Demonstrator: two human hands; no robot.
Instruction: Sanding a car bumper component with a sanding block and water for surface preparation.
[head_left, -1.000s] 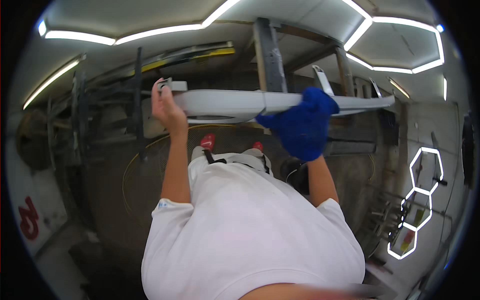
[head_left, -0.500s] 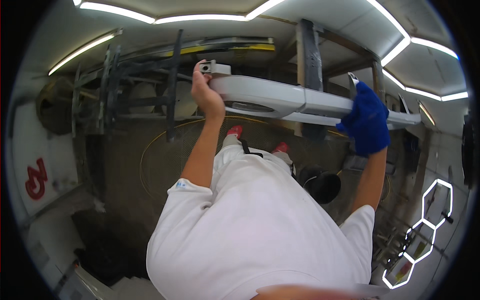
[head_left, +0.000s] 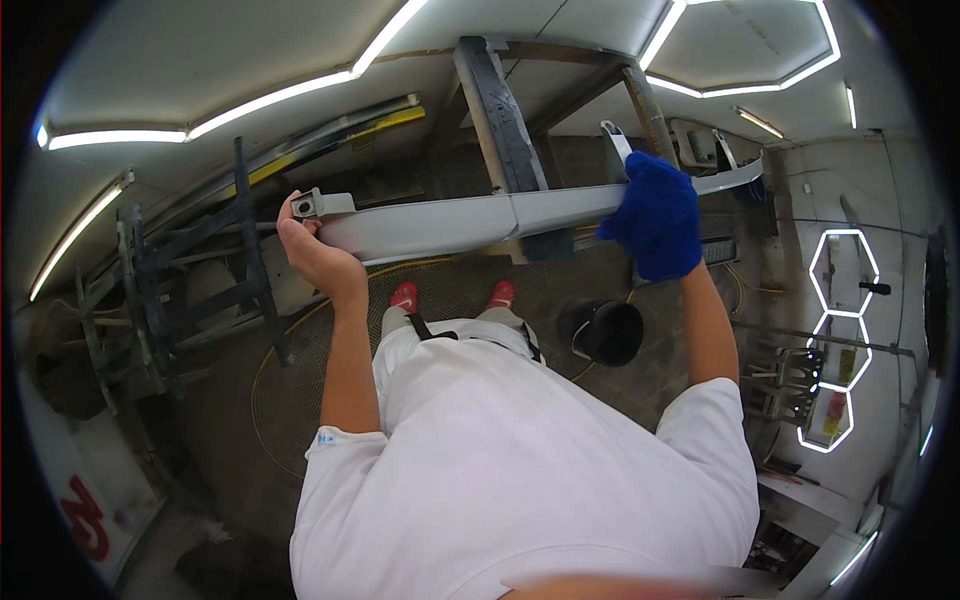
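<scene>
My left hand (head_left: pixel 325 262) grips the left end of a long, curved, white panel (head_left: pixel 430 232), its fingers round a small white bracket (head_left: pixel 325 203) with a dark hole. The panel spans across in front of me at a slight tilt, with upright white tabs toward its right. My right hand (head_left: pixel 688 262) is wrapped in a bunched blue cloth (head_left: pixel 650 215), which rests on the right part of the panel beside one tab (head_left: pixel 616 140). The right fingers are hidden by the cloth.
Dark metal racks (head_left: pixel 245 230) stand at left. A post (head_left: pixel 505 120) rises beyond the panel. A black bucket (head_left: pixel 610 332) and yellow hose (head_left: pixel 290 332) lie on the floor near my red shoes (head_left: pixel 502 295). Metal fittings (head_left: pixel 790 385) and hexagonal lights (head_left: pixel 843 270) line the right wall.
The blue cloth has shifted rightward along the panel, past the middle tab, since the earliest frame. The whole view swung, the panel appearing higher and further right half a second ago, now back leftward.
</scene>
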